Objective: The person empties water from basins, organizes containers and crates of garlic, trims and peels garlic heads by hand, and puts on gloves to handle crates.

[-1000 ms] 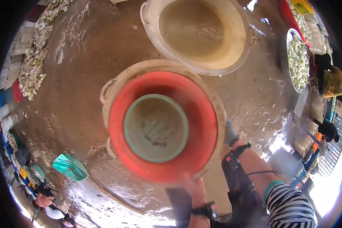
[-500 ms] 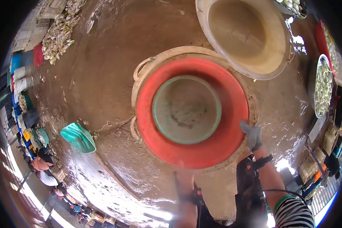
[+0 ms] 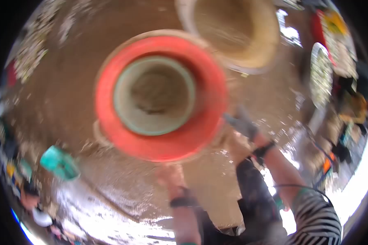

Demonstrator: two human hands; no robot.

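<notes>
A wide red basin [image 3: 163, 153] is in front of me, with a smaller pale green-rimmed basin [image 3: 129, 120] inside it. Murky brown contents with dark bits show in the smaller one. My right hand [image 3: 244, 124], in a grey glove, is closed at the red basin's right rim. Bare and blurred, my left hand [image 3: 171, 176] holds the near rim, its fingertips hidden by the basin. Beneath the red basin, a beige tub [image 3: 102, 136] with handles is mostly covered.
A large beige tub [image 3: 270, 45] of brown water stands at the upper right. On the wet floor lie a green plastic container [image 3: 60, 162] and a long stick [image 3: 110, 200]. Trays of pale produce [image 3: 321, 75] line the right; a pale heap [image 3: 37, 49] lies upper left.
The red basin, with the smaller one inside, looks larger and covers more of the tub beneath, as if raised. The whole view has shifted, moving things left and mostly upward, with blur.
</notes>
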